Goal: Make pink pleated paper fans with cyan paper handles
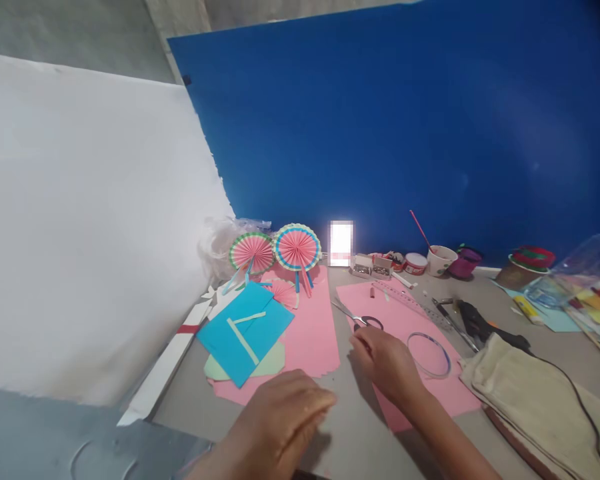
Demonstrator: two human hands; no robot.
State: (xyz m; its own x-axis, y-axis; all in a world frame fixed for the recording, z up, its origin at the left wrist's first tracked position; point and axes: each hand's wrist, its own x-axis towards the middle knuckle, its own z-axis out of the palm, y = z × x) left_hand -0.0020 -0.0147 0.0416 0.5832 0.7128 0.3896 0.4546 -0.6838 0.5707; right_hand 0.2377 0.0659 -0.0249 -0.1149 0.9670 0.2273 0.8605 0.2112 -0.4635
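Note:
My left hand (285, 417) is low at the front of the table, its fingers curled and pressed together; anything inside them is hidden. My right hand (387, 363) is closed too, fingertips pinched just below the handles of a pair of scissors (373, 321). Whether it touches them I cannot tell. The scissors point left, partly over a pink paper sheet (395, 417). A clear ring (449, 367) lies right of that hand. Left of both hands is a blue paper sheet (215, 333) with two pale strips (243, 341) on it, above a pale green piece (275, 360).
Two round pleated paper fans (297, 248) stand at the back beside a bright screen (341, 243). A paper cup (441, 260) with a red stick stands farther right. A black glue gun (480, 323) and a beige cloth (535, 380) lie on the right, a white strip (165, 360) on the left.

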